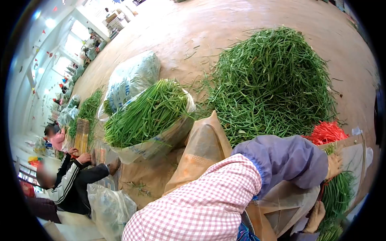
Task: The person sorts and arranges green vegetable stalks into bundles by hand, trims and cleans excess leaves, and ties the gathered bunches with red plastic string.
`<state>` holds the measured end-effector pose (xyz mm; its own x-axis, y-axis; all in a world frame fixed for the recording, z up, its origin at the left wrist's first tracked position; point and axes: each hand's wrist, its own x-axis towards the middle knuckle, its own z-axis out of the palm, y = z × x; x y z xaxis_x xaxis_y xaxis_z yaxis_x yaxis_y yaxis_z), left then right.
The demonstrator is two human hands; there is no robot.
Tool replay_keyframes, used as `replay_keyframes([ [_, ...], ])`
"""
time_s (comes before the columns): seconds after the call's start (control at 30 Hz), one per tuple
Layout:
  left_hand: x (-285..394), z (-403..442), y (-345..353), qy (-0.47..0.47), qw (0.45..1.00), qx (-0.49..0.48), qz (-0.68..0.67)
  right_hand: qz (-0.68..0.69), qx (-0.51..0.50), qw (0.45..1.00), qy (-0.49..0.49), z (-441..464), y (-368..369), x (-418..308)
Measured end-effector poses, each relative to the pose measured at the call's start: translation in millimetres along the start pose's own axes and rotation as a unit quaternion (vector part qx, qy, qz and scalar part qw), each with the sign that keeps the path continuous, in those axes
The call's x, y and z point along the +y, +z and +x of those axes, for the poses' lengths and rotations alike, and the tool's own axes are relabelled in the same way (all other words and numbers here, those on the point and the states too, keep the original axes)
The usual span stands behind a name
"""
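Our bundle of chive-like green stalks (338, 197) lies at the right, our left hand (334, 164) at its far end, our right hand (315, 217) beside it, nearer; we cannot tell if either grips. Beyond lie red strips (327, 133), then 1 loose green heap (277, 80); left, 1 filled sack (142, 150).

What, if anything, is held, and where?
Can't tell: the left hand lies across the green stalks near their upper end; the right hand is beside them. Neither grip shows clearly.
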<state>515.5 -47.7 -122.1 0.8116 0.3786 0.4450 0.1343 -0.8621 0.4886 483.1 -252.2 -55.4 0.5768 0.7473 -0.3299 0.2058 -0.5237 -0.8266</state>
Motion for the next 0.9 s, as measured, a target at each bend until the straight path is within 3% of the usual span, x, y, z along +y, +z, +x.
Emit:
replay_keyframes([
  [0.07,2,-8,-6,0.003,1.000,0.018,0.001,-0.047,0.113,0.991,-0.062,-6,-10,-3],
  [0.1,-2,-5,-10,0.014,1.000,0.001,-0.003,0.004,0.272,0.950,-0.152,6,8,2],
  [0.2,-1,1,-28,0.045,0.998,-0.037,-0.012,-0.049,0.285,0.915,-0.282,33,12,-55],
  [0.27,0,4,-40,0.060,0.997,-0.056,-0.012,0.231,0.272,0.917,-0.176,48,24,-84],
  [0.3,0,6,-47,0.068,0.996,-0.064,-0.011,0.364,0.257,0.888,-0.112,51,28,-91],
  [0.4,3,10,-60,0.088,0.992,-0.088,-0.017,0.472,0.092,0.865,-0.144,48,24,-94],
  [0.5,4,16,-86,0.090,0.987,-0.132,-0.019,0.500,0.058,0.861,-0.075,22,57,-19],
  [0.57,3,18,-118,0.083,0.980,-0.183,-0.009,0.466,0.207,0.860,0.014,-1,83,17],
  [0.67,25,7,-168,0.083,0.945,-0.314,0.024,0.399,0.170,0.901,0.024,-37,92,43],
  [0.7,30,6,-182,0.088,0.930,-0.353,0.043,0.333,0.258,0.879,0.222,-32,89,-9],
  [0.73,33,3,-190,0.087,0.915,-0.387,0.066,0.173,0.188,0.967,0.005,-39,82,-36],
  [0.8,27,2,-191,0.089,0.899,-0.417,0.100,0.229,0.107,0.968,-0.007,-44,69,-28],
  [0.9,-5,-10,-161,0.164,0.937,-0.291,0.099,0.128,0.120,0.950,-0.258,-61,53,-67],
])
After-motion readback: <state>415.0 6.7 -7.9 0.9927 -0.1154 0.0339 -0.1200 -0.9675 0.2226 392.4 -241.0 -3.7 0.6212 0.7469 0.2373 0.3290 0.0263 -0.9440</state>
